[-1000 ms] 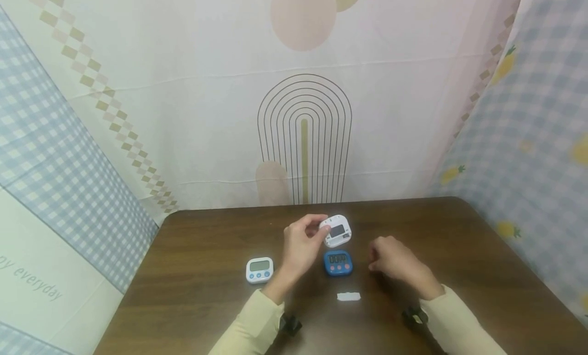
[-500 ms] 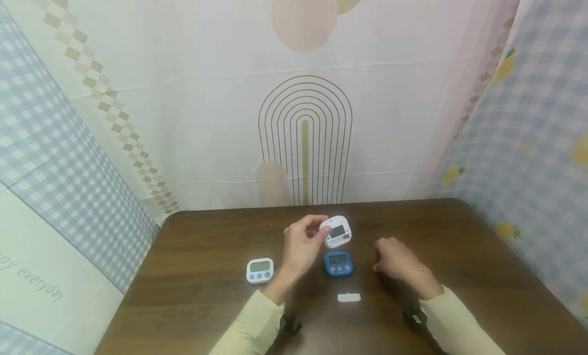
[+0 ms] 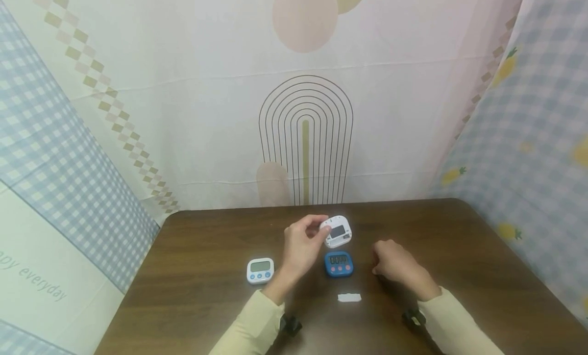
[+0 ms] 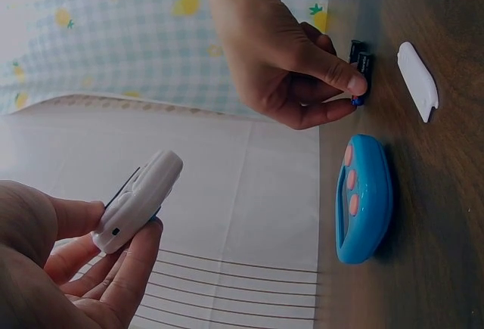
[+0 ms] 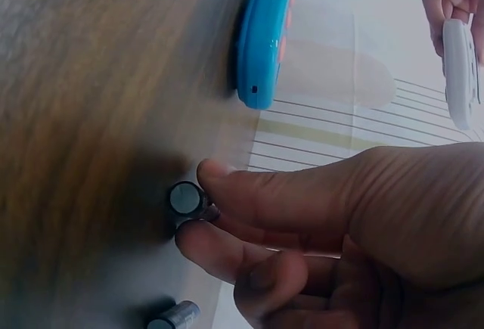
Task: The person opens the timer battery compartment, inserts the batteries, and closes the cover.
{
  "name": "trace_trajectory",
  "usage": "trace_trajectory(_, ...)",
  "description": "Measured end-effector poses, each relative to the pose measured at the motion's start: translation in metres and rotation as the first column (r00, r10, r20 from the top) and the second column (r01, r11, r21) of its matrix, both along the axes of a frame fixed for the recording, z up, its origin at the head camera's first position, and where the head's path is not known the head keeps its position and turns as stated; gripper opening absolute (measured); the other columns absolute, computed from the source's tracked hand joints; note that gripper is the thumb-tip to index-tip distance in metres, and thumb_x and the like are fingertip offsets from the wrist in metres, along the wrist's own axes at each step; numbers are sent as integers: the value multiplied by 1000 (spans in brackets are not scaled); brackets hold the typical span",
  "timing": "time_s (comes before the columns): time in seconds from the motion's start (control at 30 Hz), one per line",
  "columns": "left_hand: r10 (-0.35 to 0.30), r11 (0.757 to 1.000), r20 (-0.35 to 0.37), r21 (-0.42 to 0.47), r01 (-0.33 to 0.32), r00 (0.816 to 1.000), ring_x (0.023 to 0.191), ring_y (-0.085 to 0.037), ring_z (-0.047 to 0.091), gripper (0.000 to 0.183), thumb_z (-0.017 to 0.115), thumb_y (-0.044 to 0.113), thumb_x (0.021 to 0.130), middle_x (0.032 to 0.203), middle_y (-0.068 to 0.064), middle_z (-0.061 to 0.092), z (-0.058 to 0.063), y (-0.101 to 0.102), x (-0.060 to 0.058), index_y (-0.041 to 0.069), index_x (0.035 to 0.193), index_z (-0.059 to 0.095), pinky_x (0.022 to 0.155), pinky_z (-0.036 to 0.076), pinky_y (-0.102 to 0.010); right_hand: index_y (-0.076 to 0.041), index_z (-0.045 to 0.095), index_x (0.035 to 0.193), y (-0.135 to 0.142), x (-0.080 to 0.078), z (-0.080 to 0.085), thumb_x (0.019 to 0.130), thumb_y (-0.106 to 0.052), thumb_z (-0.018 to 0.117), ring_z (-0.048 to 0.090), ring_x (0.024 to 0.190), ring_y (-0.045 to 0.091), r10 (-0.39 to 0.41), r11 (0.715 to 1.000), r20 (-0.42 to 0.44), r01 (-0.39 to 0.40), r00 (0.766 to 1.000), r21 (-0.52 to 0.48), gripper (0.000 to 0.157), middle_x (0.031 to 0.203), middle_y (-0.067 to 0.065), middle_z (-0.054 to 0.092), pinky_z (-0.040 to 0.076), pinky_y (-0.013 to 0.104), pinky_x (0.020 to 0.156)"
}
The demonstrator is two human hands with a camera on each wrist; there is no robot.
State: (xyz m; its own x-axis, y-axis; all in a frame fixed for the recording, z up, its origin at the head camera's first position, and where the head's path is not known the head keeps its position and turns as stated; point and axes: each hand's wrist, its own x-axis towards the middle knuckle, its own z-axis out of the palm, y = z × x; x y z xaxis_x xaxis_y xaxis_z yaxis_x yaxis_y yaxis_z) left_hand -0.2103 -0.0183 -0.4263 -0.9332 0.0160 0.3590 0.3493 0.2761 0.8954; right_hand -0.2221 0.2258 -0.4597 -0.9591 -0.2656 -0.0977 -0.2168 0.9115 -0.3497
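Battery (image 5: pixel 185 197) and white cover (image 3: pixel 349 297) are sitting nearest. From my remote seat I'm seeing the cover lying at lower centre of the head view, while the person's right grip (image 3: pixel 398 263), at lower right, is pinching the battery between thumb and finger. A second battery (image 5: pixel 175 315) is lying at the bottom of the right wrist view. On the desk (image 3: pixel 197 314), a blue-buttoned timer (image 3: pixel 260 271) is resting left of centre, a blue timer (image 3: pixel 339 263) right of centre. Beyond, the left grip (image 3: pixel 299 249) is holding a raised timer (image 3: pixel 337 231), back facing me. Patterned cloth (image 3: pixel 206 120) is hanging behind.
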Motion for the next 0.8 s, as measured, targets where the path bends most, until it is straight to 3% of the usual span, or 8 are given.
trace_trajectory(0.5, -2, 1000, -25, 0, 2, 1000, 83, -18, 76, 19, 79, 10, 95, 108, -10, 80, -1, 0, -1, 7, 114, 79, 73, 63, -24, -7, 69, 84, -3, 1, 0, 81, 1, 83, 58, 66, 20, -6, 1000, 1, 6, 1000, -3, 17, 74, 3, 63, 54, 37, 58)
trace_trajectory(0.8, -9, 1000, -20, -5, 9, 1000, 83, -16, 75, 20, 79, 10, 95, 108, -10, 80, -2, 0, 0, 7, 115, 79, 73, 63, -25, -9, 69, 85, -4, -1, -1, 83, -4, 81, 58, 64, 17, 14, 1000, -62, -15, 998, -20, 13, 72, 1, 63, 52, 34, 55)
